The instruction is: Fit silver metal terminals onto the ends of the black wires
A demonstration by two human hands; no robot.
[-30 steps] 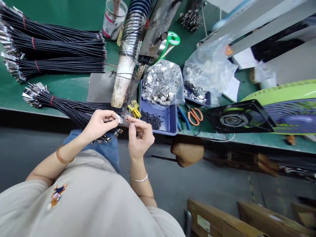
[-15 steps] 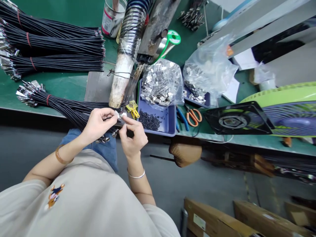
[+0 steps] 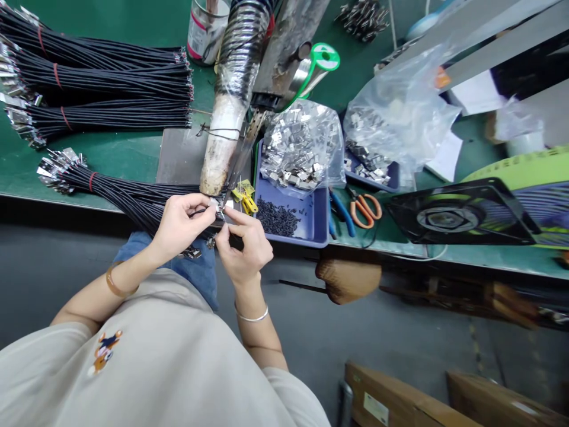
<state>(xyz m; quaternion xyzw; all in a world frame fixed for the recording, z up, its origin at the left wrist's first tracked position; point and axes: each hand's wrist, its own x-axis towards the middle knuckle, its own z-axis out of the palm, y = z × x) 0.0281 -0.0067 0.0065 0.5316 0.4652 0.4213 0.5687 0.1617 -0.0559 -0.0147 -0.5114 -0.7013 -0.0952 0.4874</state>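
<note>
At the table's front edge, my left hand (image 3: pixel 183 220) pinches a black cable near its end. A small shiny metal connector (image 3: pixel 219 207) shows at its fingertips. My right hand (image 3: pixel 247 248) meets it from the other side, index fingertip and thumb closed in on the connector; their exact contact is too small to make out. A banded bundle of black cables (image 3: pixel 128 188) with metal ends lies beneath and left of my hands. Just above my fingers hang a stained white nozzle on a foil-wrapped hose (image 3: pixel 217 151) and a soldering iron's thin tip, partly hidden.
A purple tray (image 3: pixel 313 228) holds small black tubes and a bag of metal shells (image 3: pixel 302 148). Close by are yellow clips (image 3: pixel 245 196), blue-handled pliers (image 3: pixel 341 212), orange-handled scissors (image 3: pixel 366 210) and a solder spool (image 3: pixel 326 57). A black fan (image 3: pixel 453 216) stands right; more cable bundles (image 3: pixel 120 80) lie back left.
The view has shifted slightly, so everything sits a bit further right. Both hands stay together at the connector, with only slight finger movement.
</note>
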